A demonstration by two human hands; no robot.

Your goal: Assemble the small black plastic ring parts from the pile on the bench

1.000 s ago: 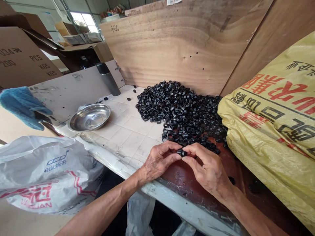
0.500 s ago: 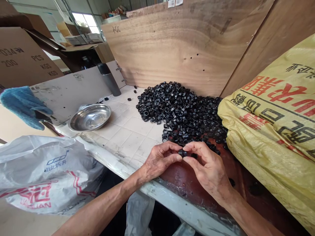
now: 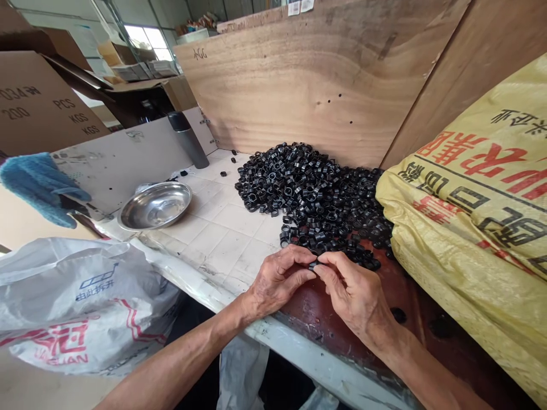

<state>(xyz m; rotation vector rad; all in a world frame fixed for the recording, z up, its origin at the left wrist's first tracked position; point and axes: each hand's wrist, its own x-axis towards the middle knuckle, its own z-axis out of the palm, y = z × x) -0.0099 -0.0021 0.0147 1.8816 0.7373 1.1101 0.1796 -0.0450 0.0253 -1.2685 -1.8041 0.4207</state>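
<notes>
Pinching a small black plastic ring (image 3: 313, 265) between them, the left hand (image 3: 277, 282) and the right hand (image 3: 356, 299) meet fingertip to fingertip just above the near part of the table (image 3: 222, 239), both grips clamped together on that one piece, which is mostly hidden by the fingers. The ring sits right at the near edge of a large pile of black rings (image 3: 311, 199), which spreads back across the table to a plywood board (image 3: 299, 85) standing upright behind it. Under the hands the table surface is dark reddish, while to the left it is covered in pale square tiles. A yellow woven sack (image 3: 470, 228) with red and black printed characters lies against the pile on the right. To the left, well apart from the hands, an empty steel bowl (image 3: 156, 205) rests on the tiles, with a dark grey cylindrical cup (image 3: 188, 139) behind it. A white plastic bag (image 3: 77, 302) lies at the near left, a blue cloth (image 3: 38, 185) beyond it, and a cardboard box (image 3: 38, 108) farther back.
</notes>
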